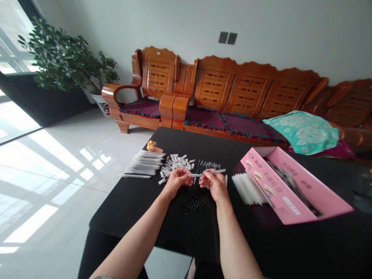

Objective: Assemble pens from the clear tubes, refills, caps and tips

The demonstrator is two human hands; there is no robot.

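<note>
Both hands are up over the black table (128, 201), and the right hand (214, 186) has a slim grey pen (212, 172) pinched firmly between thumb and fingers! The pen runs almost level across the gap, its other end reaching the left hand (176, 182), whose fingers (183, 174) are curled closed on it, though exactly how they grip is too small to make out. Just behind the hands sits a cluster of dark-tipped refills (207, 166), nearest the right hand, and beside that a loose heap of white caps (177, 163), right by the left hand. Further left, a neat row of clear barrels (142, 164) lies side by side, with a little figurine (151, 145) just past it. Below the hands, a pile of small black pieces (193, 203) sits on the tabletop. To the right, a bundle of white tubes (247, 188) rests against an open pink box (290, 186), and dark items lie inside that box. Beyond the table stands a wooden sofa (232, 85) with a teal cloth (302, 131) on it, and a potted plant (66, 56) stands by the window!
</note>
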